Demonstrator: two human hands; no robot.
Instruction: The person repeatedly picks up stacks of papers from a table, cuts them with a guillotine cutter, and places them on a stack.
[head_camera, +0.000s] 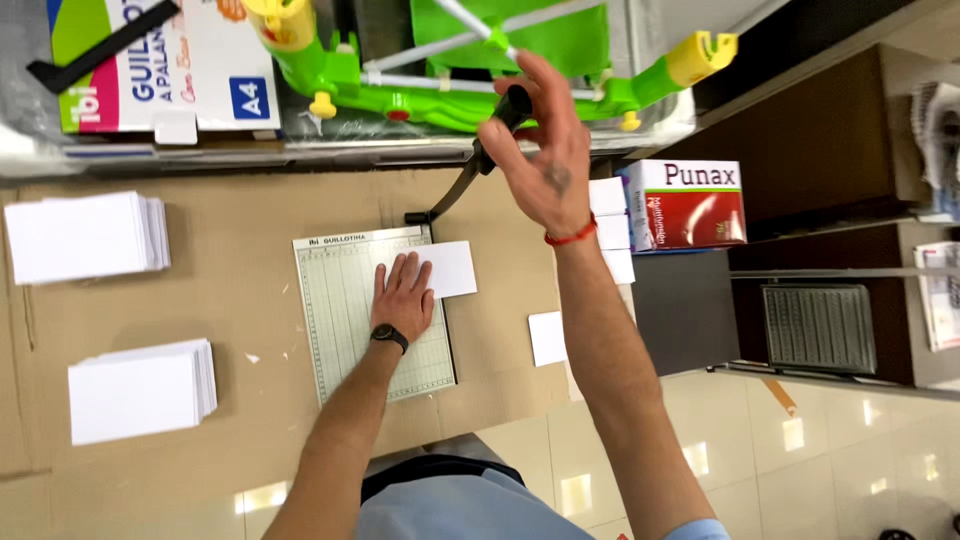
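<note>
The worktop (250, 200) is brown cardboard, creased and taped, laid over a bench. Beyond its right edge the floor is glossy cream tile, and dark wooden shelving (830, 140) stands along the right wall. At the worktop's far edge sits a boxed ream (170, 60) of paper next to a green and yellow plastic toy (450, 80) wrapped in clear film. Two stacks of white cards lie by the left edge, the far stack (85, 237) and the near stack (140, 390). A red and white box (690, 205) stands at the far right corner, with cut cards (608, 230) piled just beside it and one loose card (547, 338) nearer.

The cutter (345, 320) sits mid-worktop, slightly askew: a pale green gridded board, its black arm (465, 180) raised steeply from the far right corner. A white sheet (450, 268) lies across its right edge, overhanging.

The left hand (403, 295), a black watch at the wrist, lies flat with fingers spread, pressing the sheet to the board. The right hand (535, 150), a red cord on its wrist, grasps the arm's black handle up high.
</note>
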